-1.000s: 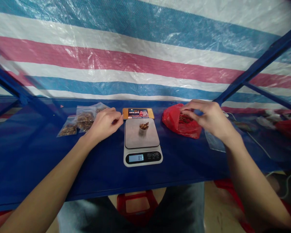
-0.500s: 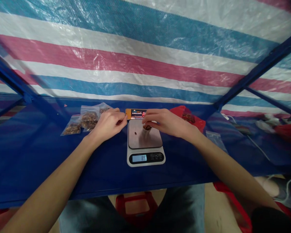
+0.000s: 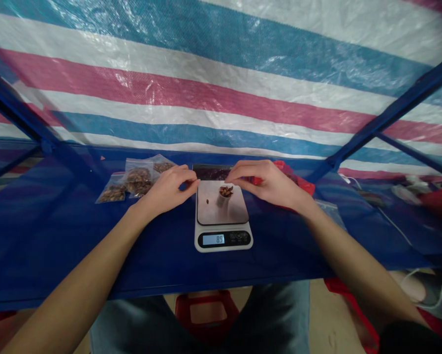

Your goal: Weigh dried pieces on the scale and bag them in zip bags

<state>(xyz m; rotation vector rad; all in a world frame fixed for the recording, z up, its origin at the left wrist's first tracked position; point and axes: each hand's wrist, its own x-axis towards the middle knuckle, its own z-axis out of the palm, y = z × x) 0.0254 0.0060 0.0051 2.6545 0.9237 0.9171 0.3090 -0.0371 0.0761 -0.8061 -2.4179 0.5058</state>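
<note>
A digital kitchen scale (image 3: 223, 211) stands on the blue table, its display reading about 89. On its steel platform sits a small white cup (image 3: 224, 199) heaped with brown nut pieces, and one loose brown piece (image 3: 207, 201) lies to the left of it. My right hand (image 3: 267, 183) hangs curled just above and right of the cup, touching nothing I can see. My left hand (image 3: 171, 191) rests at the platform's left side with its fingertips pinched together. Anything between them is too small to tell.
Several zip bags of nut pieces (image 3: 138, 179) lie left of the scale. A red plastic bag (image 3: 295, 174) sits behind my right hand, a dark phone (image 3: 210, 172) behind the scale. A clear plastic bag (image 3: 330, 211) and a cable lie to the right. Blue metal bars frame the table.
My right hand has moved left from the red bag to over the cup. My left hand has shifted right towards the scale. A loose piece now lies on the platform, and the phone has darkened.
</note>
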